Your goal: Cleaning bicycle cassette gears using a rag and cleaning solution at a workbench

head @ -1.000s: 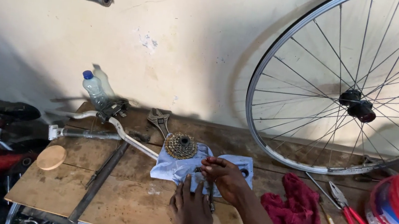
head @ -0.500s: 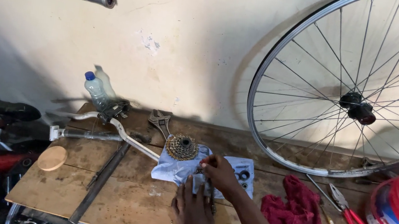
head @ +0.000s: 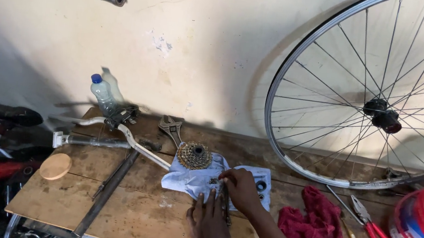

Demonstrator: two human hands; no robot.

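Wooden counter (head: 131, 216) below me, against pale wall. My left hand (head: 210, 229) flat on boards, fingers spread, grip holding nothing. My right hand (head: 240, 188) over pale blue sheet (head: 189, 181), fingertips pinched on small dark part (head: 214, 180); what exactly it clasps, I cannot tell. Rusty sprocket cassette (head: 195, 156) sits on sheet's far edge, just beside right hand. Adjustable wrench (head: 171, 127) behind cassette. Spoked wheel (head: 374, 95) leans on wall. Red rag (head: 317, 226) near right forearm, pliers (head: 370, 222) beyond it.
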